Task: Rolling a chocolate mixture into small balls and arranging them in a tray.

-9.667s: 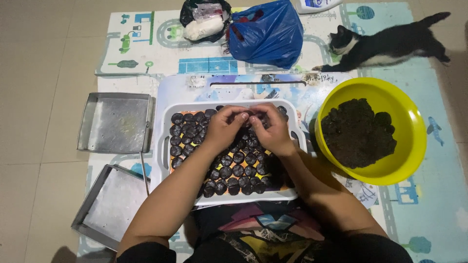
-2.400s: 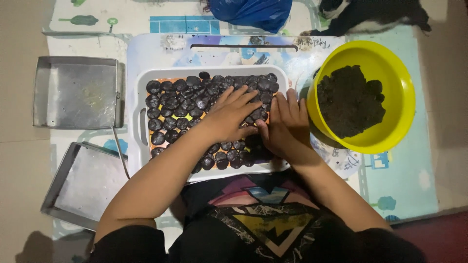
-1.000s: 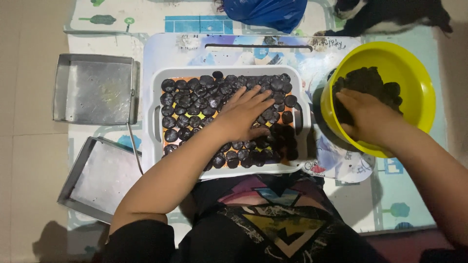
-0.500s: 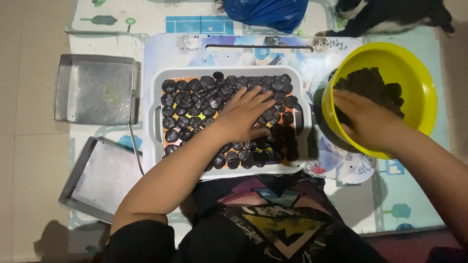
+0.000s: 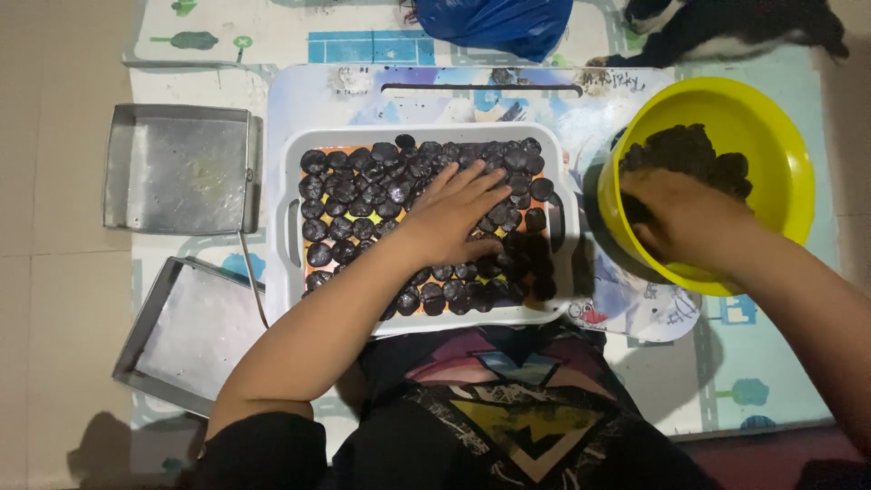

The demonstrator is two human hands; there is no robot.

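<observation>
The left hand lies flat, palm down and fingers spread wide, on the dark round pieces that fill the white tray, its fingertips pointing toward the tray's far right corner; it holds nothing and simply presses on the pieces, and it sits where it sat half a second and a second ago. The right hand is down inside the yellow bowl, fingers curled into the near edge of the dark crumbly mass heaped there; whether it grips a lump of that mass cannot be told, since the fingertips are buried. Against the picture from a couple of seconds back the change is plain: then both hands worked side by side over the right part of the tray, and now only the left remains there while the right has crossed over into the bowl, where it has stayed through the last second with barely a shift. The pieces lie in close rows, touching one another, with a little orange and yellow lining showing between them. The tray rests on a pale printed board with a slot handle at its far edge, the bowl just beside the tray on the right. To the left, well apart from the hands, sit two empty metal pans, one beyond the other. At the far edge lie a blue plastic bag and a black-and-white cat.
</observation>
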